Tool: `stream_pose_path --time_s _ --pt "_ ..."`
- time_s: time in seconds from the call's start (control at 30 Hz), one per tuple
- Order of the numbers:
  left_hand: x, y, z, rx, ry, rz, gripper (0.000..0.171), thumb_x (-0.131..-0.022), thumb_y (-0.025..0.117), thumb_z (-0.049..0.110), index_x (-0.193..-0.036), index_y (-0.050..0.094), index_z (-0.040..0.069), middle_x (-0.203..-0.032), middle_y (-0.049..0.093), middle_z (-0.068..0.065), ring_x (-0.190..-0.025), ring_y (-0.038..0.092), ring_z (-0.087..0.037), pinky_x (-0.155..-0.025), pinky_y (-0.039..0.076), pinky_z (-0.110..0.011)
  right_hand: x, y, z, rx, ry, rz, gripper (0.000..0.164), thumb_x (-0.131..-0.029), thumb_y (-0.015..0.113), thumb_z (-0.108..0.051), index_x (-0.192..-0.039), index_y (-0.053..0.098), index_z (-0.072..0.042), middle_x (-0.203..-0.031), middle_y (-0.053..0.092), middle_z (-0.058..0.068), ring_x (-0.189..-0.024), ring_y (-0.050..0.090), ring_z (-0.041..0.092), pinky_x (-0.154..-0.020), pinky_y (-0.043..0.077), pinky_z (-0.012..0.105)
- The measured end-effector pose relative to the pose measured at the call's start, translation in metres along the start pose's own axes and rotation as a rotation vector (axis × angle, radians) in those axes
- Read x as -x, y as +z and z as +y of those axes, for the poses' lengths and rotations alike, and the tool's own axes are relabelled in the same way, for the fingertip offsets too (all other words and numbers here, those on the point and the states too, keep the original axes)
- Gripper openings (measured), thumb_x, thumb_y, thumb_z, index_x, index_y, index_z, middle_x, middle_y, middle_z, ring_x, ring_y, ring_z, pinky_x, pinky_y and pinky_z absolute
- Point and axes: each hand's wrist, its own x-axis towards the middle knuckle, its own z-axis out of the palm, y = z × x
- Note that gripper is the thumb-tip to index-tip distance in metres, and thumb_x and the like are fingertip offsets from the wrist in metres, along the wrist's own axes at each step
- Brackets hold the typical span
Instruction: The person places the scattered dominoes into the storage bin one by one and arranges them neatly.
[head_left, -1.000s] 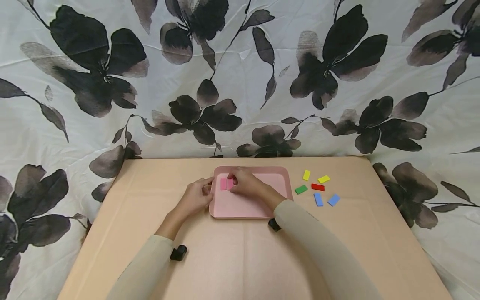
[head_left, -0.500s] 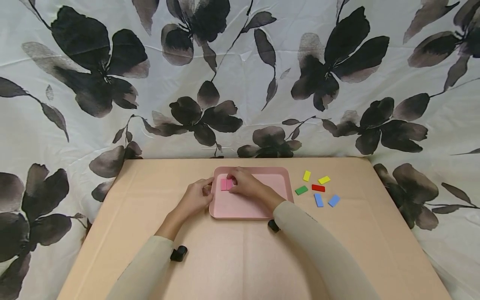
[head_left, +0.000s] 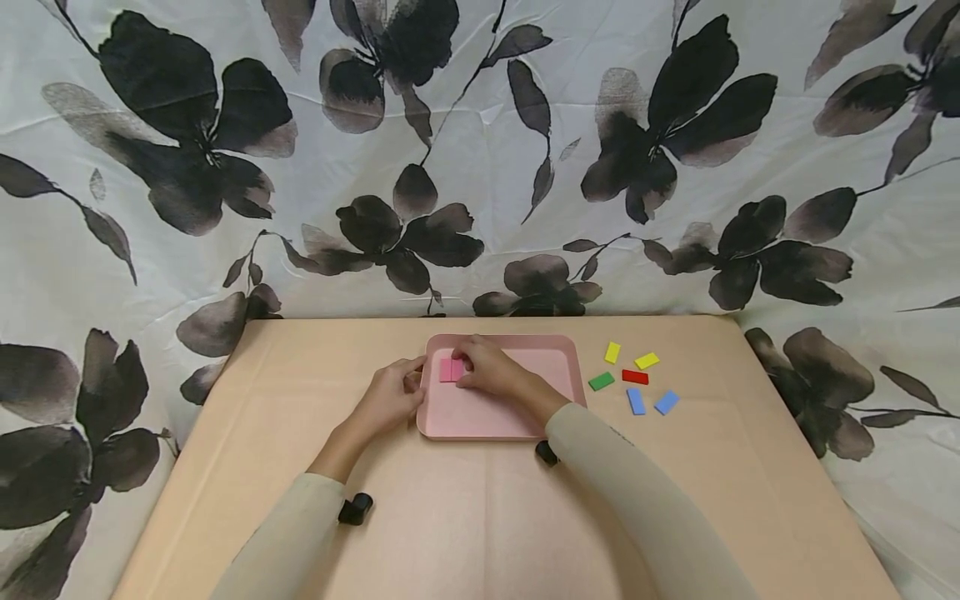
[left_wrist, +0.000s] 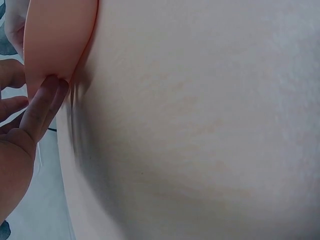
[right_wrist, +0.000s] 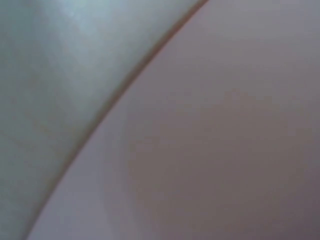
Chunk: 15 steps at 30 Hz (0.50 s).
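Inside the pink tray [head_left: 510, 425], toward its upper left, two small pink rectangular blocks [head_left: 446, 370] lie side by side with their edges meeting. My right hand [head_left: 487, 367] reaches over the tray and pinches the right-hand block, whose far side is hidden by the fingers. At the tray's left edge my left hand [head_left: 393, 389] holds the rim. The left wrist view shows fingers [left_wrist: 40, 107] of this hand against the outside of the tray wall [left_wrist: 60, 40]. Only the tray's pale surface and curved edge [right_wrist: 117, 95] fill the right wrist view; no hand shows there.
Right of the tray, on the tan table [head_left: 487, 517], lie two yellow blocks [head_left: 647, 361], a green block [head_left: 602, 381], a red block [head_left: 635, 377] and two blue blocks [head_left: 636, 402]. A floral cloth [head_left: 525, 167] hangs behind the table's far edge.
The right-hand pink block has slid slightly left under my right hand, closing the thin gap to the other pink block. My left hand has stayed at the tray's edge.
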Motion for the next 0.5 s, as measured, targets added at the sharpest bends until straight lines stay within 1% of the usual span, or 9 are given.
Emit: stream_pose_path --time_s 0.33,0.5 --pt "-0.0005 -0.0002 0.0 0.006 0.006 -0.004 0.061 -0.087 0.07 0.001 -0.145 0.054 -0.005 -0.121 0.069 -0.018 -0.086 0.066 -0.019 -0.069 0.054 -0.023 0.0035 -0.0012 -0.0004 -0.045 0.013 -0.003 0.042 -0.088 0.083 -0.019 -0.124 0.067 -0.008 -0.116 0.058 0.006 -0.1 0.054 0.018 -0.087 0.049 0.027" --pt "-0.0008 -0.0001 -0.0007 0.011 0.007 -0.004 0.061 -0.087 0.07 0.002 -0.146 0.054 -0.005 -0.12 0.069 -0.018 -0.085 0.066 -0.019 -0.068 0.053 -0.023 0.0033 -0.0011 -0.0001 -0.044 0.006 0.0 0.041 -0.087 0.084 -0.019 -0.123 0.067 -0.008 -0.112 0.059 0.006 -0.098 0.054 0.017 -0.086 0.049 0.027"
